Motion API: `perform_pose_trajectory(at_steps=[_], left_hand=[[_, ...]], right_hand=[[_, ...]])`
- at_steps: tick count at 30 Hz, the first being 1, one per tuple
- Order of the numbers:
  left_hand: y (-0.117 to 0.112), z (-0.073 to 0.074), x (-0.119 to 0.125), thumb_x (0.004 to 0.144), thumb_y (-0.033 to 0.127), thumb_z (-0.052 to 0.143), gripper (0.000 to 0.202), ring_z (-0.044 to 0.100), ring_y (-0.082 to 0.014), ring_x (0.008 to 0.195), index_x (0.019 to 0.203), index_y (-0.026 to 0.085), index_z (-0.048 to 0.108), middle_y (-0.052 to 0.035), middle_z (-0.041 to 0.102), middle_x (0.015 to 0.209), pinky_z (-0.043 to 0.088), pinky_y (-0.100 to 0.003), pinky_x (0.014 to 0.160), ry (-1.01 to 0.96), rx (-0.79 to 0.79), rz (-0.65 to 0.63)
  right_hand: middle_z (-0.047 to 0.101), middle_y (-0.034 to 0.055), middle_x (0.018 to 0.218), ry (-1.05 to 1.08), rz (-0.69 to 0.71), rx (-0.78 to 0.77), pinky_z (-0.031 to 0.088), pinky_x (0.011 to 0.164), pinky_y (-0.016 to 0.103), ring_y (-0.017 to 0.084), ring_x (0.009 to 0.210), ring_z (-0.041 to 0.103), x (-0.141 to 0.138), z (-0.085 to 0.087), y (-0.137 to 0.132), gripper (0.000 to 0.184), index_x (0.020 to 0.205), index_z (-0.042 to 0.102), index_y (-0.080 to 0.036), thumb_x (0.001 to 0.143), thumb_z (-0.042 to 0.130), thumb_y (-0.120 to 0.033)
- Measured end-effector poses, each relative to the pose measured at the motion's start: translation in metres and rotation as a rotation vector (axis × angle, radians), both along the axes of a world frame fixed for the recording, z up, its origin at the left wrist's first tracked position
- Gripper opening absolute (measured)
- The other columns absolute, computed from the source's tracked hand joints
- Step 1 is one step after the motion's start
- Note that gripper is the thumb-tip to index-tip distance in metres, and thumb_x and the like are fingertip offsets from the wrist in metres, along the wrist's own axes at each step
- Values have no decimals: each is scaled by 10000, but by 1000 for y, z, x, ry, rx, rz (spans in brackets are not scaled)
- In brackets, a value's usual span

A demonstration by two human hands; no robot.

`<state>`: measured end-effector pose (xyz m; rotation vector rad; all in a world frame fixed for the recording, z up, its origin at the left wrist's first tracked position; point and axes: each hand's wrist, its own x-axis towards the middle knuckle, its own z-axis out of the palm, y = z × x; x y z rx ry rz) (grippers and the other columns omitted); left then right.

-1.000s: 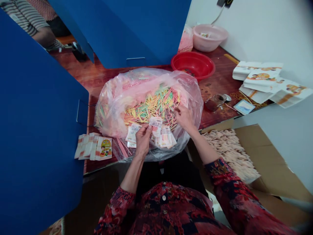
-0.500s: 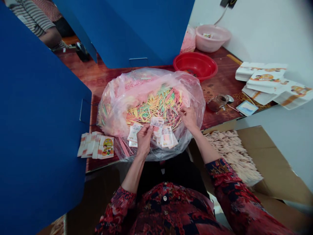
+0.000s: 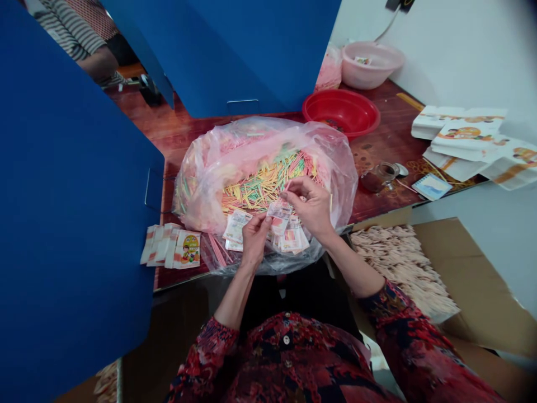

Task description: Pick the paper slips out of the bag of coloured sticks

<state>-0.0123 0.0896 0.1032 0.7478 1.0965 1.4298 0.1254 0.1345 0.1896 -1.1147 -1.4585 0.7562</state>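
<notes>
Both hands are at work over the open mouth of a clear plastic bag [image 3: 332,168], which sits on the worktop [image 3: 390,140] and holds a deep heap of thin pastel sticks [image 3: 264,184] in pink, yellow and green. The right hand [image 3: 309,206] is closed in a pinch on the top of a small paper packet [image 3: 279,210], and the left hand [image 3: 255,243] is curled, its fingertips meeting the packet's lower edge. The packet has pink sticks showing through it.

More packets [image 3: 291,238] lie loose on the near fold of the bag, just below the hands. A short row of printed packets [image 3: 171,247] lies on the worktop beside the bag, on the left. That row is small next to the heap, so most of the sticks lie unpacked in the bag.

A red basin [image 3: 312,101] and a pink basin [image 3: 369,61] stand beyond the bag. To the right are stacked printed paper bags [image 3: 465,134], a glass jar [image 3: 380,178] and a notebook [image 3: 431,187]. An open cardboard box [image 3: 474,268] of pale wooden pieces [image 3: 403,274] sits by the right arm. Blue panels [image 3: 71,196] screen the left, and past them sits a person in a striped shirt [image 3: 71,28].
</notes>
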Motion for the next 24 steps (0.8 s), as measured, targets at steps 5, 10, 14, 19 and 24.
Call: perform_pose_trajectory(at_steps=[5, 10, 14, 19, 24], left_hand=[[0, 3, -1, 703, 516, 881, 391, 604, -107, 695, 932, 205, 815, -8, 752, 833, 513, -249, 743, -36, -6, -5], [0, 4, -3, 661, 514, 913, 423, 601, -89, 694, 934, 208, 809, 2, 755, 855, 496, -224, 719, -123, -25, -2], [0, 5, -6, 688, 501, 902, 418, 630, -99, 719, 968, 209, 801, -7, 772, 906, 504, -230, 717, -142, -27, -25], [1, 8, -7, 687, 475, 911, 399, 673, -118, 765, 959, 210, 789, -14, 781, 915, 527, -247, 753, -192, -31, -31], [1, 14, -4, 639, 480, 937, 437, 679, -127, 797, 932, 200, 776, -16, 777, 927, 537, -260, 776, -261, -71, -19]], right_hand=[[727, -19, 880, -151, -7, 65, 553, 897, 404, 182, 816, 666, -6, -9, -5, 366, 1260, 693, -339, 902, 701, -263], [735, 50, 1067, -306, -18, 155, 479, 1044, 494, 247, 1048, 662, -7, -12, -7, 137, 959, 788, -292, 954, 654, -318], [705, 61, 1268, -247, 98, 123, 516, 1041, 458, 240, 1141, 663, -5, -13, -6, 223, 1130, 770, -298, 967, 621, -330], [781, 33, 984, -114, 74, 58, 583, 919, 403, 205, 929, 723, -6, -13, -8, 153, 1004, 781, -266, 945, 645, -303], [750, 14, 895, 34, -124, -1, 612, 781, 355, 189, 826, 703, -9, -15, -8, 136, 952, 746, -263, 871, 738, -373]])
